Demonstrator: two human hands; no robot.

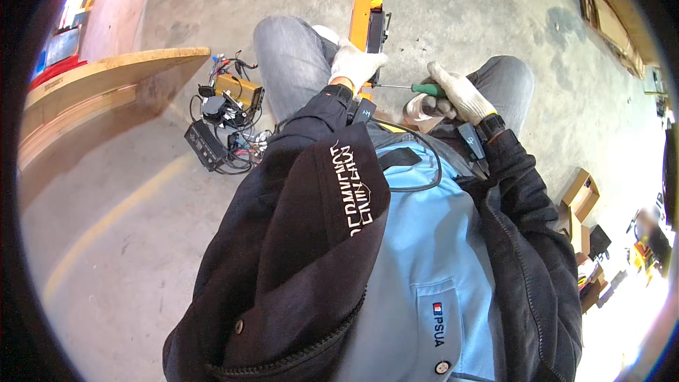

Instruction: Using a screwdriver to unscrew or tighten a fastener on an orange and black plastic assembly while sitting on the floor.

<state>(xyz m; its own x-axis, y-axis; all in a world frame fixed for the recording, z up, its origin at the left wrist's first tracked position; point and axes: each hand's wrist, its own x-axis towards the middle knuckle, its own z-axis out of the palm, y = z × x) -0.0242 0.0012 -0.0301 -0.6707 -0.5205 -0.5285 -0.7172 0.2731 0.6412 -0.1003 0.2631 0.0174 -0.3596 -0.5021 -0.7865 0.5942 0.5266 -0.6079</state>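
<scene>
My left hand (353, 64), in a white glove, grips an elongated orange-and-black device (366, 25) between my knees. My right hand (460, 92), also gloved, is closed around the green handle of a screwdriver (427, 89). The screwdriver's metal shaft points left, with its tip at the lower end of the device beside my left hand; whether it sits in a screw I cannot tell.
A wooden bench edge (120, 64) is on the left, with a heap of cables, a gold box (239, 88) and black units (201, 145) beside it on the concrete floor (460, 0). Cardboard boxes (581, 194) and clutter lie at right. Folded cardboard (612, 21) is at upper right.
</scene>
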